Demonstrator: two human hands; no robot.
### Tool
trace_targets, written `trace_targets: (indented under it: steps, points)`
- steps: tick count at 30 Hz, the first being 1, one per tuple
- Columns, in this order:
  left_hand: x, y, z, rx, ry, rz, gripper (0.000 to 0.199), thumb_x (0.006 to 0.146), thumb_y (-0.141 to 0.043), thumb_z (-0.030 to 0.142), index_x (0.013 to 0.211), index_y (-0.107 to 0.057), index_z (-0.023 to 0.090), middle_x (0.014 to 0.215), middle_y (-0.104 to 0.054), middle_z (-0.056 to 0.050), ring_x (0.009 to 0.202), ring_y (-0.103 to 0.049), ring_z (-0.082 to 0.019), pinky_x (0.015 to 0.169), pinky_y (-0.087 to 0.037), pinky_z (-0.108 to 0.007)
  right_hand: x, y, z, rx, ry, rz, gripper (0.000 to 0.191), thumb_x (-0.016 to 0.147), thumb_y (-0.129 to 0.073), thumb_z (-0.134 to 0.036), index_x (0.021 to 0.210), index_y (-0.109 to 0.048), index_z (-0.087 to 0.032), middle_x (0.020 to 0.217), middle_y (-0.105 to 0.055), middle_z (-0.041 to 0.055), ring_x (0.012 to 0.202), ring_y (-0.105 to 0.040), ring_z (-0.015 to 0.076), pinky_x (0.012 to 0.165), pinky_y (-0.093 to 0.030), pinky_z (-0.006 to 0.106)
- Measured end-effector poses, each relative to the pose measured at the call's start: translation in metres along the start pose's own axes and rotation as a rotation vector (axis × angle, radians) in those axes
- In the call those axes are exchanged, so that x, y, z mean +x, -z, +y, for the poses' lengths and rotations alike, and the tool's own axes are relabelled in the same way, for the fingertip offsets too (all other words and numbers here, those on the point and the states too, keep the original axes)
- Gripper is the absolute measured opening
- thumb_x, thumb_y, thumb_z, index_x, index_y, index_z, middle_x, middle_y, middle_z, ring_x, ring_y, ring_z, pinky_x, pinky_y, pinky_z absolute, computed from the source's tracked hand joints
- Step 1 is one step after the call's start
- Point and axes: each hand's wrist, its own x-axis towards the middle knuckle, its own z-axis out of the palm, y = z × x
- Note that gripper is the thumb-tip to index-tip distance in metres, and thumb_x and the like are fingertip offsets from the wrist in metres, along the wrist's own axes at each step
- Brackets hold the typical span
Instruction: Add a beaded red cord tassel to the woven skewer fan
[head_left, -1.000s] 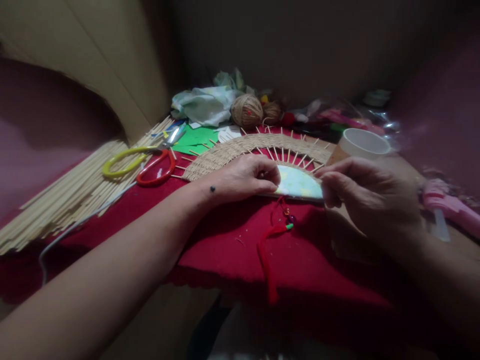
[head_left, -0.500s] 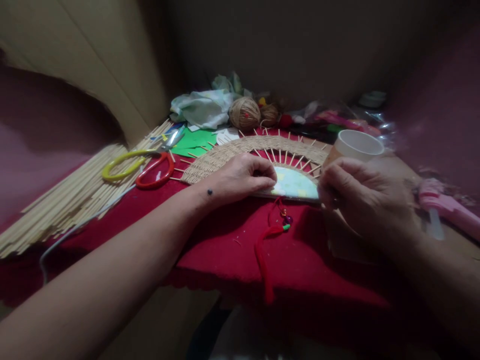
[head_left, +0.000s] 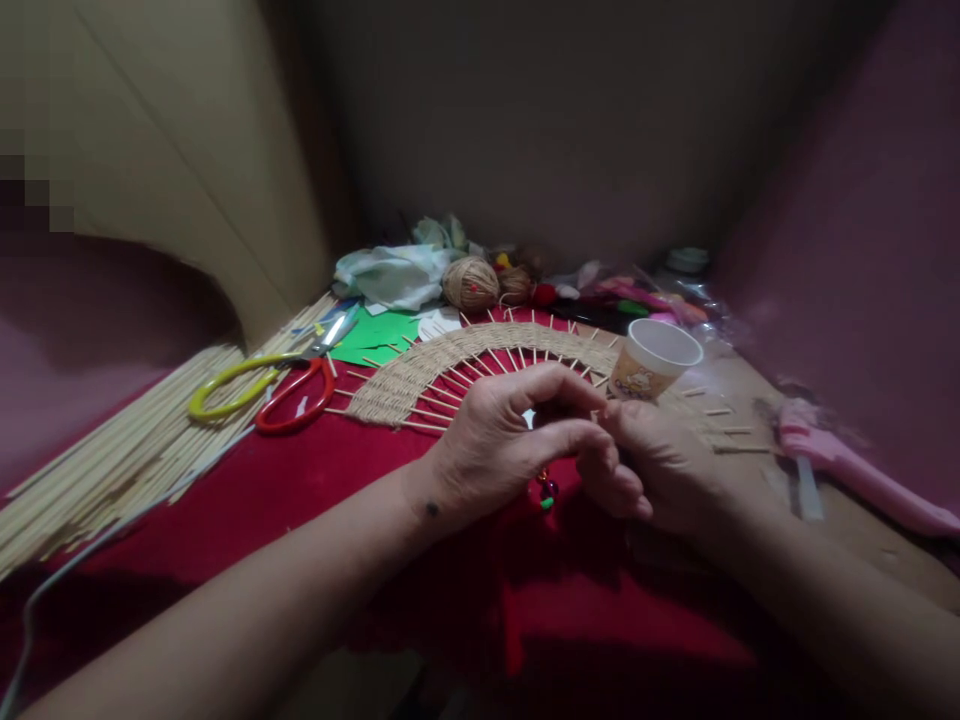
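Note:
A woven fan (head_left: 390,390) with thin wooden ribs lies on the red cloth (head_left: 300,500), its lower middle hidden behind my hands. My left hand (head_left: 510,440) is in front of it, fingers curled and thumb bent toward the forefinger. At its fingertips my right hand (head_left: 664,455) meets it, closed in a pinch. Whatever lies between the fingertips is too small to make out. Below my left fingers hang or lie small beads (head_left: 547,490), partly covered. Just behind my right hand a paper cup (head_left: 652,360) with a printed picture stands upright.
Scissors (head_left: 292,390) with yellow and red handles lie at the left, on a bundle of thin sticks (head_left: 165,430). Twine balls (head_left: 471,284), crumpled cloth (head_left: 394,275) and green paper (head_left: 375,335) are at the back. A pink glue gun (head_left: 855,460) rests at the right.
My right hand has moved left to meet my left hand at the fingertips. My left hand has come off the fan's pale lower part and is raised. The view has shifted.

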Motion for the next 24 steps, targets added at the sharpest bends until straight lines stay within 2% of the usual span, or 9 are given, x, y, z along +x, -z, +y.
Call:
trace_targets:
  steps: [3,7,9,12,17,20,24]
  points:
    - [0.000,0.003,-0.003,0.225,-0.155,0.000,0.004,0.083,-0.064,0.015,0.079,-0.063,0.016,0.074,-0.067,0.000,0.069,-0.062,-0.011,0.068,-0.051,-0.022,-0.001,0.001,0.000,0.028,-0.062,-0.054,0.041,0.078,-0.064,-0.045,0.051,-0.055,-0.015,0.033,-0.042,-0.0055,0.025,-0.032,0.0046,0.028,-0.027,0.016]
    - [-0.001,0.007,-0.007,0.599,-0.452,-0.099,0.016,0.090,-0.046,0.010,0.083,-0.060,0.014,0.079,-0.066,-0.007,0.075,-0.059,-0.015,0.074,-0.049,-0.029,-0.002,0.004,-0.004,0.020,-0.115,-0.103,0.040,0.082,-0.059,-0.040,0.051,-0.056,-0.015,0.034,-0.042,-0.0047,0.026,-0.032,0.0047,0.029,-0.026,0.015]
    - [-0.002,0.007,-0.008,0.753,-0.536,-0.123,0.020,0.091,-0.041,0.011,0.081,-0.058,0.012,0.078,-0.063,-0.010,0.075,-0.057,-0.018,0.071,-0.048,-0.032,-0.003,0.004,-0.006,0.025,-0.146,-0.102,0.039,0.085,-0.055,-0.037,0.052,-0.058,-0.015,0.034,-0.043,-0.0040,0.026,-0.034,0.0050,0.029,-0.026,0.016]
    - [-0.002,0.006,-0.007,0.848,-0.535,-0.120,0.023,0.092,-0.038,0.013,0.078,-0.056,0.014,0.074,-0.060,-0.009,0.071,-0.055,-0.018,0.067,-0.046,-0.032,-0.004,0.003,-0.006,0.050,-0.178,-0.082,0.040,0.087,-0.051,-0.032,0.053,-0.060,-0.014,0.035,-0.045,-0.0030,0.026,-0.035,0.0048,0.030,-0.027,0.015]
    - [-0.001,0.008,-0.007,0.662,-0.437,-0.093,0.012,0.092,-0.045,0.012,0.085,-0.056,0.014,0.079,-0.063,-0.003,0.073,-0.058,-0.011,0.069,-0.048,-0.022,-0.001,0.006,-0.001,0.118,-0.108,-0.198,0.038,0.088,-0.051,-0.033,0.056,-0.062,-0.014,0.037,-0.046,-0.0032,0.025,-0.034,0.0056,0.027,-0.028,0.015]
    - [0.000,0.009,-0.011,0.673,-0.506,-0.044,0.010,0.090,-0.050,0.010,0.085,-0.058,0.012,0.079,-0.065,-0.002,0.074,-0.060,-0.010,0.071,-0.049,-0.021,-0.001,0.007,0.000,0.162,-0.105,-0.194,0.038,0.090,-0.050,-0.033,0.059,-0.063,-0.015,0.038,-0.046,-0.0041,0.026,-0.032,0.0046,0.027,-0.030,0.013]
    - [-0.001,0.009,-0.013,0.762,-0.593,-0.037,0.016,0.090,-0.045,0.009,0.084,-0.060,0.012,0.082,-0.067,-0.006,0.078,-0.062,-0.013,0.074,-0.051,-0.026,-0.002,0.007,-0.001,0.191,-0.141,-0.195,0.038,0.092,-0.048,-0.032,0.062,-0.064,-0.015,0.040,-0.047,-0.0043,0.028,-0.033,0.0039,0.028,-0.032,0.012]
